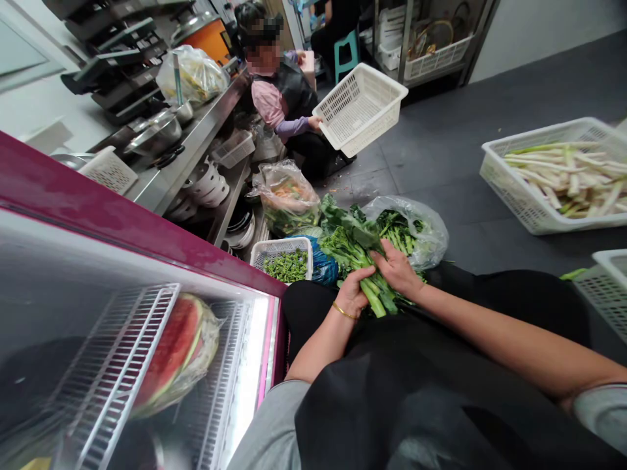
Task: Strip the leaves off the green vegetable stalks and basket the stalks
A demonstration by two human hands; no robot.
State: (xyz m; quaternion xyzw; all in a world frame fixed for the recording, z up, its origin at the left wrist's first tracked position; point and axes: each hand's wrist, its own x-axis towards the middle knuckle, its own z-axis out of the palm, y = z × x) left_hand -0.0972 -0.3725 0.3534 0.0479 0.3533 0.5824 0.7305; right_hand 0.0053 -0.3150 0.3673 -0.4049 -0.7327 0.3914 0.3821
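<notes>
A bunch of leafy green vegetables (pixel 347 240) with thick pale-green stems is held over my lap, its leaves pointing away from me. Wrapped round the stems from the left is my left hand (pixel 353 292), a gold bangle at its wrist. From the right, my right hand (pixel 399 271) is closed on the leaves and stems, close beside the left. Behind them lies an open clear plastic bag (pixel 431 228) with more greens. A small white basket (pixel 281 247) of chopped green pieces stands at the left of the bunch.
A crouching person (pixel 281 98) holds an empty white basket (pixel 362 108) ahead. White crates (pixel 539 209) stand at the right, one with pale stalks. At the left are a steel shelf (pixel 196 147) and a fridge holding cut watermelon (pixel 169 352). A bag of vegetables (pixel 287 199) sits ahead.
</notes>
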